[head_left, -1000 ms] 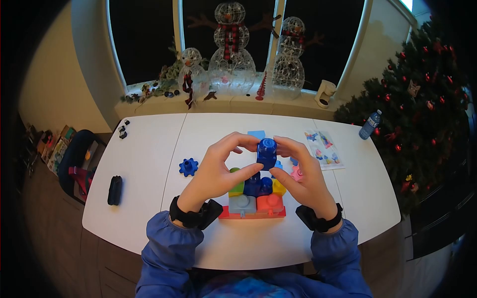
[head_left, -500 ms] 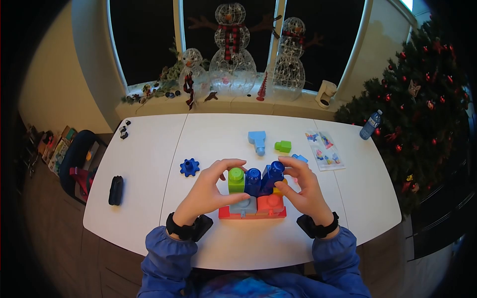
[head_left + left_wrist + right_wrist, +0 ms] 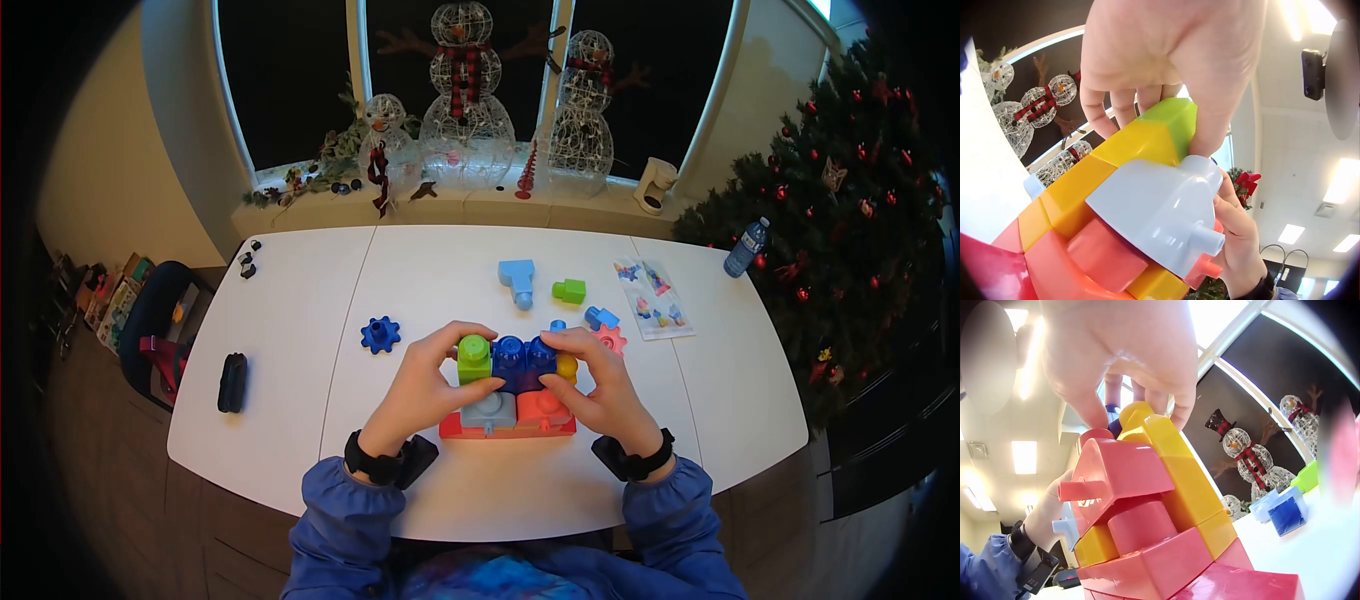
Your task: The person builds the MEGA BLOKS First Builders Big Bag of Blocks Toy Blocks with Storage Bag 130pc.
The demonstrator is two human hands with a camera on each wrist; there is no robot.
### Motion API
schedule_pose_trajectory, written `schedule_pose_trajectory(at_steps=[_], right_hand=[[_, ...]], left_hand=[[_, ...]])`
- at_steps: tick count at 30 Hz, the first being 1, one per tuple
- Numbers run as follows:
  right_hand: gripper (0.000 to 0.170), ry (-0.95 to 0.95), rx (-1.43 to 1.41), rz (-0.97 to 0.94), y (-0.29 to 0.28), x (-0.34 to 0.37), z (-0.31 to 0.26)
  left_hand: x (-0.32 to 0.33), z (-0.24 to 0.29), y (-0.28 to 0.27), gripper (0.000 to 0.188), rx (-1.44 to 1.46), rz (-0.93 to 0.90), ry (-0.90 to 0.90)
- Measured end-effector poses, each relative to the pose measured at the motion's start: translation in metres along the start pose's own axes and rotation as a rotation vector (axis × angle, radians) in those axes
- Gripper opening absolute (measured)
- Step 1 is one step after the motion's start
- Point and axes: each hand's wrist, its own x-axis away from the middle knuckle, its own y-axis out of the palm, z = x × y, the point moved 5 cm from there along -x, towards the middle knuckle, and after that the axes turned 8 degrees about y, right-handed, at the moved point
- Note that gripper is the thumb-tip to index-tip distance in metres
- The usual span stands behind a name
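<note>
A toy block structure [image 3: 507,433] stands at the near middle of the table, its layers red, orange and yellow in the wrist views. Along its top sit a lime green block [image 3: 474,358] and two dark blue blocks [image 3: 511,362]. My left hand [image 3: 420,395] grips the green block, fingers behind and thumb in front. The right hand [image 3: 608,392] pinches the right-hand dark blue block [image 3: 541,357] between thumb and fingers. Just behind that hand's thumb shows a yellow block [image 3: 1152,434]. A pale grey block [image 3: 1154,203] and a coral block [image 3: 1122,472] with small pegs jut from the front.
Loose pieces lie behind: a light blue block [image 3: 517,281], a green block [image 3: 569,291], a small blue block [image 3: 601,318] and a pink gear [image 3: 609,340]. A dark blue gear [image 3: 380,335] and black case [image 3: 232,382] are left; a picture sheet [image 3: 655,300] and bottle [image 3: 747,248] right.
The dark blue block, lifted in both hands a second ago, came down tilted and now sits level beside the other dark blue block. The left hand moved down to the green block.
</note>
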Motion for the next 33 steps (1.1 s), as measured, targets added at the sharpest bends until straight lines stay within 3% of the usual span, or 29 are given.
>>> schedule_pose_trajectory(at_steps=[4,7,10,13,16,20,23,29,33], right_hand=[[0.05,0.018,-0.002,-0.017,0.0,0.001,0.002],[0.046,0.092,-0.084,-0.079,-0.005,-0.004,0.006],[0.043,0.277,-0.104,0.049,-0.029,-0.024,0.036],[0.038,0.236,0.28,0.048,-0.053,-0.055,0.086],[0.032,0.199,0.578,-0.01,-0.05,-0.074,0.133],[0.024,0.29,0.917,-0.185,-0.033,-0.088,0.173],[0.029,0.266,1.148,-0.266,-0.022,-0.094,0.191],[0.031,0.245,1.141,-0.233,-0.024,-0.097,0.185],[0.044,0.185,0.721,-0.057,-0.045,-0.094,0.128]], left_hand=[[0.001,-0.002,0.0,0.051,0.02,-0.001,0.002],[0.005,0.006,0.002,0.064,-0.051,-0.004,0.019],[0.016,0.007,0.0,0.085,-0.097,0.011,-0.082],[0.028,-0.001,0.0,0.098,-0.111,0.061,-0.113],[0.033,-0.001,0.004,0.099,-0.112,0.015,-0.141],[0.037,-0.005,0.008,0.092,-0.151,-0.012,-0.129],[0.037,-0.009,0.009,0.086,-0.145,-0.015,-0.127],[0.037,-0.014,0.007,0.085,-0.09,-0.029,-0.127],[0.037,-0.016,0.007,0.084,-0.078,-0.041,-0.124]])
